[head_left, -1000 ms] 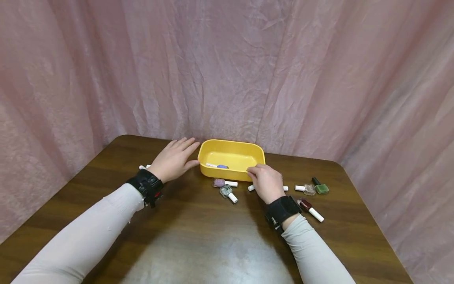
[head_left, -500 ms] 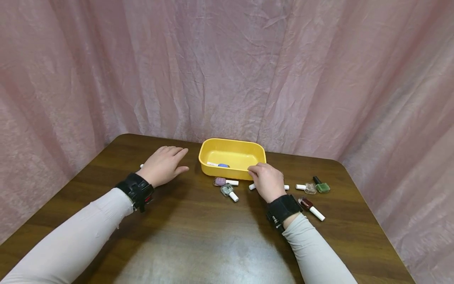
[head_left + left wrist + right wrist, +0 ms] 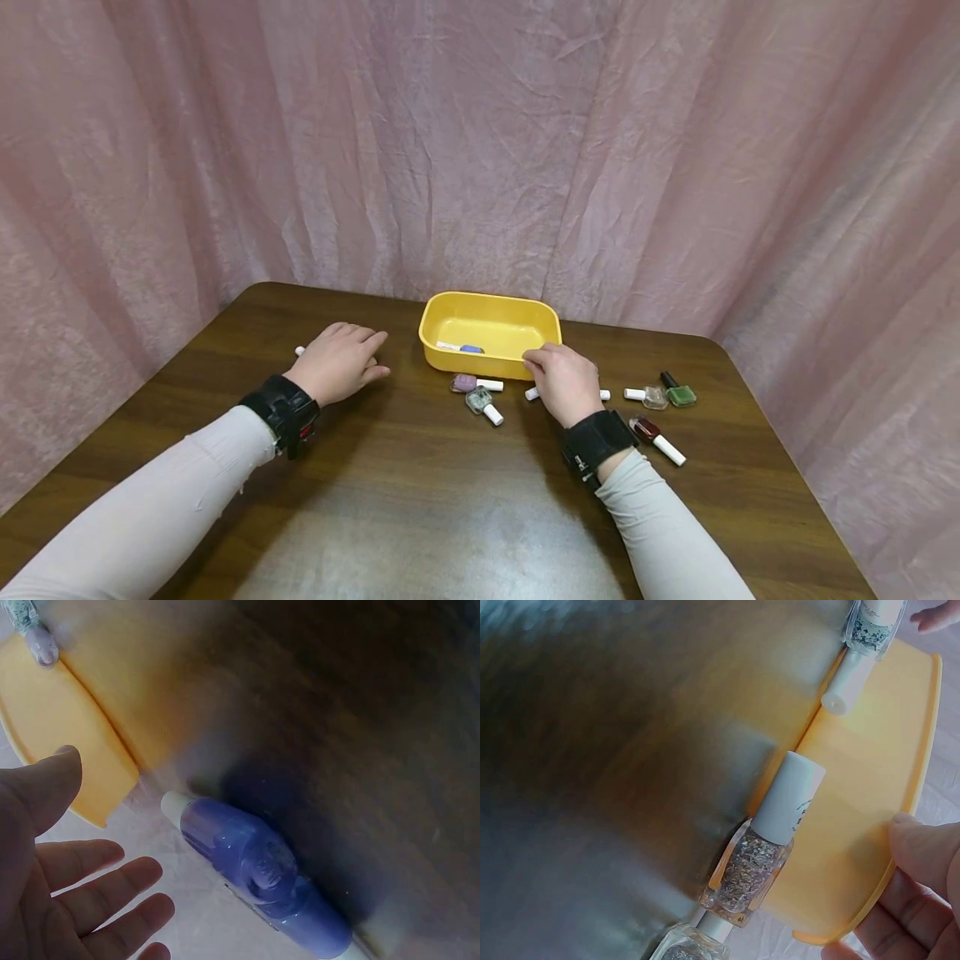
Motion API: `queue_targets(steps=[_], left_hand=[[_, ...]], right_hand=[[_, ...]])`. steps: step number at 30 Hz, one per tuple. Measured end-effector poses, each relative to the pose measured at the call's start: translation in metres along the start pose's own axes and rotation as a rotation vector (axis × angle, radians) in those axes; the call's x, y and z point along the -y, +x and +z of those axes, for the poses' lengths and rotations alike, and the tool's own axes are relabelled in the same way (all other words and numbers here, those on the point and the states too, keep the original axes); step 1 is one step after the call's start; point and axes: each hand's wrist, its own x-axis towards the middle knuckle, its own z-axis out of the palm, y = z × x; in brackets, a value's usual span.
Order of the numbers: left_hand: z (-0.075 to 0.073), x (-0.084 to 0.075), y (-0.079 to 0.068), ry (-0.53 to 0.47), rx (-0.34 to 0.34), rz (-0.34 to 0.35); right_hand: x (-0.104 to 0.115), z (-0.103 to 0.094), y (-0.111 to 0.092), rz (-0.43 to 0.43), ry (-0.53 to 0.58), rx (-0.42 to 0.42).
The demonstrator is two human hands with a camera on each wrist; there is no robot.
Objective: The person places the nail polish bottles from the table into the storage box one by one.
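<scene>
My right hand (image 3: 562, 383) pinches the near right rim of a yellow plastic bin (image 3: 465, 362), thumb on one side and fingers on the other. A white-capped blue nail polish bottle (image 3: 471, 349) lies inside the bin. Just in front of my right hand, the right wrist view shows a glitter nail polish bottle (image 3: 746, 870) lying beside the bin. My left hand (image 3: 336, 360) hovers left of the bin, fingers loosely bent and holding nothing. Close to it in the left wrist view lie blue-purple nail polish bottles (image 3: 247, 855), mostly hidden in the head view except a white cap (image 3: 300, 351).
In front of the bin lie a lilac polish bottle (image 3: 464, 383) and a green-glitter one (image 3: 478, 401). Further right are a clear-glitter bottle (image 3: 655, 397), a green bottle (image 3: 682, 395) and a dark red bottle (image 3: 645, 429). A pink curtain (image 3: 480, 150) hangs behind the brown table (image 3: 420, 500).
My left hand has drawn away from the bin's left side, moving left and nearer to me, its fingers bending more. The right hand keeps its place on the rim.
</scene>
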Motion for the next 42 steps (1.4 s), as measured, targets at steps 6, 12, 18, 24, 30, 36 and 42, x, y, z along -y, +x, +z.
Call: queue_targets(steps=[6, 12, 18, 24, 30, 36, 42], left_hand=[[0.004, 0.0, 0.0, -0.006, 0.02, -0.001], [0.01, 0.002, 0.0, 0.013, 0.0, 0.027], [0.014, 0.002, 0.0, 0.042, -0.024, 0.061], [0.012, 0.001, 0.0, 0.063, -0.028, 0.076], [0.014, 0.001, 0.001, 0.082, -0.026, 0.083], [0.017, 0.002, 0.004, 0.097, -0.013, 0.084], [0.018, 0.003, 0.007, 0.111, 0.001, 0.08]], right_hand=[[0.0, -0.001, 0.0, -0.001, 0.003, -0.003], [0.002, 0.0, 0.001, -0.003, 0.002, -0.004], [0.002, 0.0, 0.001, 0.002, 0.001, 0.0], [0.001, 0.0, 0.001, 0.0, -0.001, 0.004], [0.0, 0.0, 0.0, 0.002, 0.0, 0.004], [0.001, -0.001, 0.0, 0.01, 0.008, 0.013], [0.001, -0.001, 0.0, 0.011, 0.007, 0.01]])
